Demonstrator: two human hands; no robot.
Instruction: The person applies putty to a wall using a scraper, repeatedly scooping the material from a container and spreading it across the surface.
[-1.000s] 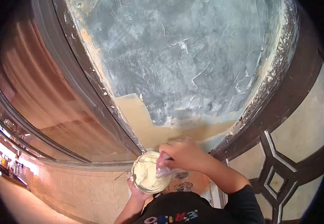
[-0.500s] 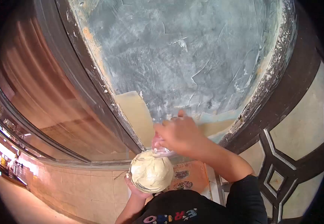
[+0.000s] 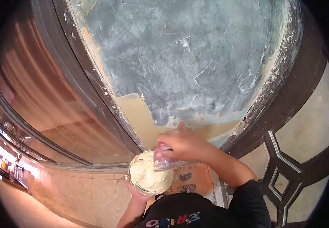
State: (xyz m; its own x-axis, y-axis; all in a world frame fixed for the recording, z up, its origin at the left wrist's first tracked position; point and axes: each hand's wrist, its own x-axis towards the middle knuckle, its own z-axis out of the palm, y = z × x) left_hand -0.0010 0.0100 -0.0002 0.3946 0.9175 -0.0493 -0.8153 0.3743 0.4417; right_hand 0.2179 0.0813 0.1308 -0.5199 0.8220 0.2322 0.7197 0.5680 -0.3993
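Observation:
My left hand (image 3: pixel 135 191) is wrapped round a round tub (image 3: pixel 147 191) from below and the left. Cream-coloured putty (image 3: pixel 144 175) fills the tub, its surface smeared into ridges. In my right hand (image 3: pixel 184 143) is a pinkish, see-through putty scraper (image 3: pixel 161 159), pointing down. The scraper's lower edge lies over the right part of the putty and appears to touch it. Behind the hands rises a grey-blue wall panel (image 3: pixel 179 72), with a smooth beige coated patch (image 3: pixel 136 110) at its lower left. My right fingers partly hide the scraper.
A dark frame flecked with paint (image 3: pixel 96 81) borders the panel on the left, beside a glass pane (image 3: pixel 58 106). On the right stand a worn frame edge (image 3: pixel 274 81) and dark lattice woodwork (image 3: pixel 286 161). An orange mat with dark prints (image 3: pixel 195 178) lies on the tiled floor (image 3: pixel 85 190).
My right hand has moved down a little, bringing the scraper lower over the putty; more of its blade shows. The tub has shifted slightly left and up.

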